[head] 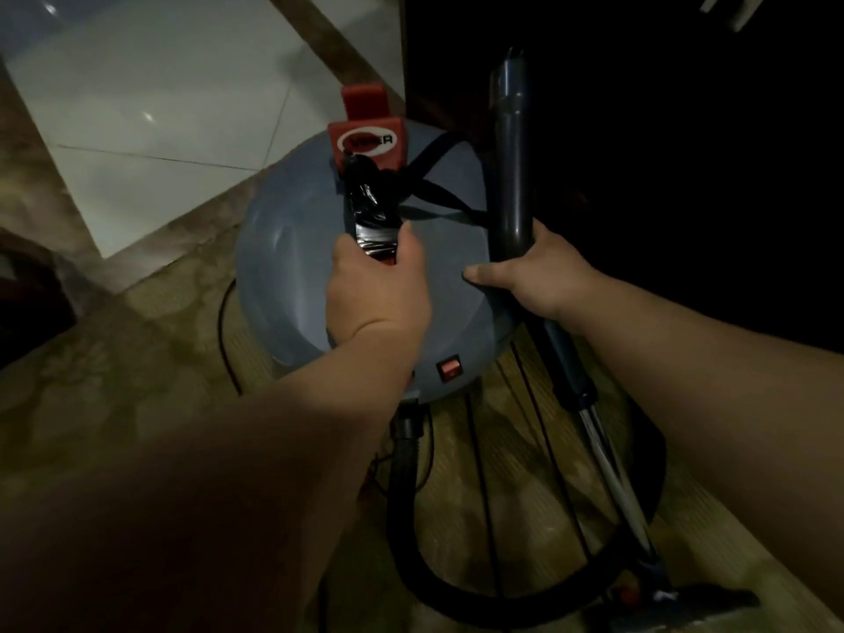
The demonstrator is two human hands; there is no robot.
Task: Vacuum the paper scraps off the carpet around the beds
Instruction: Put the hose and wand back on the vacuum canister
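Observation:
A round grey vacuum cleaner (292,267) stands on patterned carpet (114,358) in the middle of the head view. Its red handle (365,143) is wrapped in black tape. My left hand (374,290) is closed around the taped part of that handle. My right hand (543,271) grips the dark wand tube (511,175), which stands upright beside the vacuum's right side. The black hose (406,495) loops from the vacuum's front down to the floor head (698,600) at the bottom right. A red switch (450,370) shows on the vacuum's near side. No paper scraps are visible.
White floor tiles (160,107) lie at the upper left, bordered by a brown strip. A very dark area (685,153) fills the upper right. A black power cord (226,340) curves on the carpet left of the vacuum. A dark object (27,303) sits at the left edge.

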